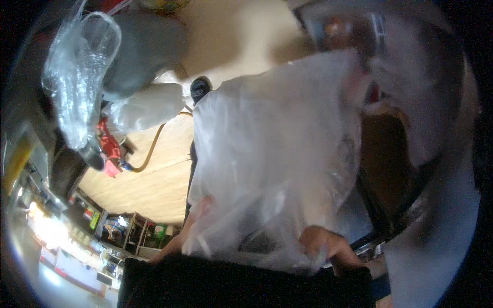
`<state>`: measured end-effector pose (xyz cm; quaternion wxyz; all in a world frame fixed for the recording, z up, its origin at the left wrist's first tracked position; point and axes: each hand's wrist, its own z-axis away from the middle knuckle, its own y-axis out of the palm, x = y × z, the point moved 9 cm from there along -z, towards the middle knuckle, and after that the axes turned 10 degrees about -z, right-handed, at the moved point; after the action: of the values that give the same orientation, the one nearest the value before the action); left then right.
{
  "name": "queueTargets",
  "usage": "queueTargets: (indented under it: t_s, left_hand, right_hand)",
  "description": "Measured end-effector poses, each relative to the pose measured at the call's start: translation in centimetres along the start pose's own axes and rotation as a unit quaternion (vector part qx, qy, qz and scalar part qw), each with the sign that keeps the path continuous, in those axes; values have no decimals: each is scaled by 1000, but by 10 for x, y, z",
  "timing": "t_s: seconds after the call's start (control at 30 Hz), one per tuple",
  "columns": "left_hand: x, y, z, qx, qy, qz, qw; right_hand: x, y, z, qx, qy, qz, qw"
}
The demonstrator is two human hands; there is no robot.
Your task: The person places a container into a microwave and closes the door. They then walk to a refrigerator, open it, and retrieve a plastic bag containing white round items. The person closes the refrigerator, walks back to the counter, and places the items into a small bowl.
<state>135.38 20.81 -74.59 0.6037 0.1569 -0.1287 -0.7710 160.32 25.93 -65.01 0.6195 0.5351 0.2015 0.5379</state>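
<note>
A large translucent plastic bag (277, 138) hangs spread in front of me, crumpled along its lower part. My right hand (321, 242) is closed on the bag's lower right part. My left hand (206, 210) is at the lower left of the bag, seen dimly through the plastic; its fingers are blurred, so its grip cannot be made out. Dark sleeves cover part of both arms.
A bundle of clear plastic (77, 84) hangs at upper left, beside a red tool or fitting (109, 144) with a tan hose (154, 142). Shelves (131, 235) with mixed items stand lower left. A dark-framed structure (385, 165) is at right.
</note>
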Motion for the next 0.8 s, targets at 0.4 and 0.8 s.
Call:
queueTargets:
  t_s: [0.4, 0.8]
  left_hand:
    - [-65, -160, -225, -139, 113, -70, 981]
    - [-47, -187, -350, -191, 200, 101, 956]
  right_hand:
    - [-95, -290, -127, -300, 195, 463, 811]
    - [21, -406, -204, -275, 124, 353, 886]
